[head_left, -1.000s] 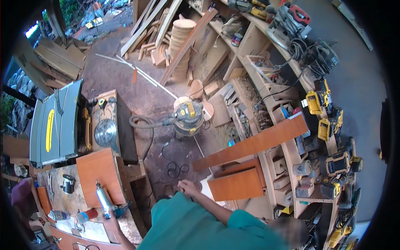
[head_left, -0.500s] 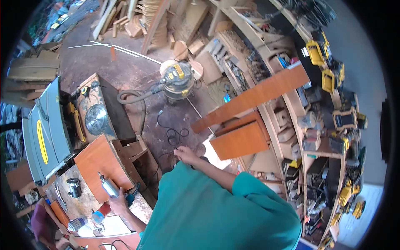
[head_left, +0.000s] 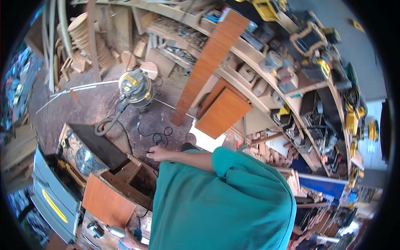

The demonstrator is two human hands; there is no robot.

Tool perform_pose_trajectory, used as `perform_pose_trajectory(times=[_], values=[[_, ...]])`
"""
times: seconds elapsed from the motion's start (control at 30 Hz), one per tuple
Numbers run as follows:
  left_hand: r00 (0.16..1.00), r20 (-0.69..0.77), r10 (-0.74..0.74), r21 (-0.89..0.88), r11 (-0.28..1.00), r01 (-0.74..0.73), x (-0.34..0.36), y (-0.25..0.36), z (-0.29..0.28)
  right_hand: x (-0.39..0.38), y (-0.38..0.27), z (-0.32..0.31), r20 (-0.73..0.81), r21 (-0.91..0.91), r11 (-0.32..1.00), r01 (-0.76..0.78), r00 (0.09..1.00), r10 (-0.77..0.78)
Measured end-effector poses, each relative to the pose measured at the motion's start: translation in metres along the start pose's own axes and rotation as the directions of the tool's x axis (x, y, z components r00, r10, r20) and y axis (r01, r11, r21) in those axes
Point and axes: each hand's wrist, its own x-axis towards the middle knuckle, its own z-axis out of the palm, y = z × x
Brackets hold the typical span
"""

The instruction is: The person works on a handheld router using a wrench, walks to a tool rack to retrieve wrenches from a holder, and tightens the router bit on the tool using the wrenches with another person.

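Workshop floor spreads past the orange panel, the vacuum beyond it. My view has just swung right, dropping the tool at the panel's near edge to the border of sight, so it's harder to watch. My left hand grasps it; right of the panel, my right hand pinches a small dark piece.

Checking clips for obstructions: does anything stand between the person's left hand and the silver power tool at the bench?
Nothing visible does: the left hand is right at the silver power tool, with no object separating them.
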Motion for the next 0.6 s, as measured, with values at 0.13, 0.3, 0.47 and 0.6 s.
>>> perform_pose_trajectory(times=[0.13,0.3,0.47,0.6], values=[[0.995,0.098,-0.029,-0.031,0.999,0.033,-0.027,-0.004,-0.022,-0.003,-0.008,0.004,0.056,-0.006,1.0,-0.018,0.998,0.018],[0.982,0.185,0.028,-0.073,0.997,-0.015,-0.016,-0.015,-0.009,-0.008,-0.005,-0.001,0.0,-0.014,0.999,0.037,0.999,-0.037],[0.962,0.261,0.081,-0.121,0.991,-0.051,-0.007,-0.025,0.001,-0.006,0.004,0.004,0.009,-0.061,0.997,0.042,0.999,-0.042],[0.947,0.301,0.115,-0.157,0.985,-0.069,0.0,-0.03,0.007,-0.017,0.019,-0.001,-0.03,0.041,0.999,0.001,1.0,0.0]])
